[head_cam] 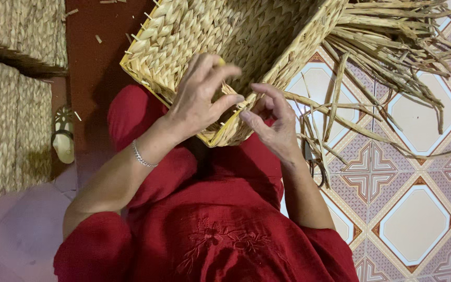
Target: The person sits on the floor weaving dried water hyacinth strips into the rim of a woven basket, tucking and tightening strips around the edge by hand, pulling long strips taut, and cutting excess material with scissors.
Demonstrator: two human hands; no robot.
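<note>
Both hands [236,107] pinch tilted woven basket [225,47] corner

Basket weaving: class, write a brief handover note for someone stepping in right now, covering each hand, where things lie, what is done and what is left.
Left hand: fingers pinching a strand at the near corner of the basket.
Right hand: fingertips at the same corner, gripping the strand end.
Basket rests on the lap, tilted.
Loose straw lies on the tiled floor at right.
Done: walls are woven.
Left: the corner edge shows loose ends.
</note>
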